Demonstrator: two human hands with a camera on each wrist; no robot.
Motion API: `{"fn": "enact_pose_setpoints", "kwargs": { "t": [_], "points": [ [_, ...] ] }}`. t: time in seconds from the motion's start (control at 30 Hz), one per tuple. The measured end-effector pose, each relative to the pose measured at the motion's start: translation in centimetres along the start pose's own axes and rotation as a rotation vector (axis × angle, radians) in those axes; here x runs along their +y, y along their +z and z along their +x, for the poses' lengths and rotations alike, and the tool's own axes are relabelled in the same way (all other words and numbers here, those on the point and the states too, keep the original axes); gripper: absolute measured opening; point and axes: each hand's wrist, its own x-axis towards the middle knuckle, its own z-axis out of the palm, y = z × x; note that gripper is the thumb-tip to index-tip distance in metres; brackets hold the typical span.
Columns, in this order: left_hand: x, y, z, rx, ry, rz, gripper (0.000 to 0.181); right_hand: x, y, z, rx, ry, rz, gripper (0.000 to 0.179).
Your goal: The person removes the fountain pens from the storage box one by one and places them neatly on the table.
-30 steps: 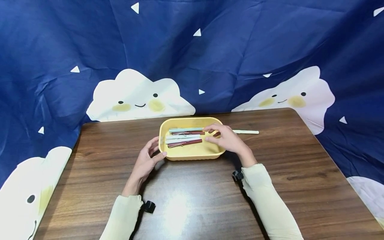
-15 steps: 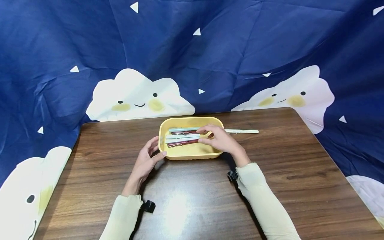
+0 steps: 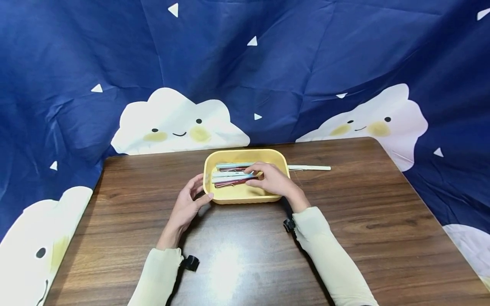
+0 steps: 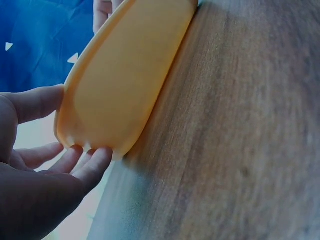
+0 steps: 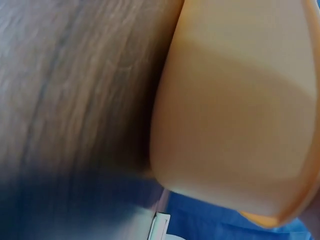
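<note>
A yellow plastic basket [image 3: 246, 199] sits near the table's far edge. Several pens lie side by side in its left half: a pale teal pen [image 3: 233, 165], a white pen [image 3: 229, 174] and a dark red pen [image 3: 229, 183] among them. My left hand [image 3: 185, 206] grips the basket's left end; in the left wrist view, the thumb is at the rim and the fingertips touch the end wall [image 4: 120, 90]. My right hand [image 3: 269, 180] reaches over the basket, thumb and forefinger apart at the pens' right ends. The basket's wall hides its fingers in the right wrist view.
Another white pen [image 3: 310, 168] lies on the wooden table [image 3: 363, 212], just right of the basket. Behind the table hangs a blue cloth [image 3: 275, 63] with white clouds.
My right hand has moved left across the basket, from its right part to the pens' right ends. The left hand and the basket have stayed where they were.
</note>
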Motion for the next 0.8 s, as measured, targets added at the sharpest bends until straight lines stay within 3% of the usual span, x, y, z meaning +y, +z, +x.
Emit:
{"fn": "enact_pose_setpoints", "kwargs": {
  "t": [0.3, 0.8],
  "points": [
    [0.0, 0.1, -0.1, -0.005, 0.001, -0.014, 0.072, -0.1, 0.8, 0.6, -0.009, -0.008, -0.037, 0.029],
    [0.1, 0.0, -0.1, 0.001, 0.009, -0.013, 0.071, -0.1, 1.5, 1.8, -0.04, 0.044, -0.127, 0.028]
  ]
}}
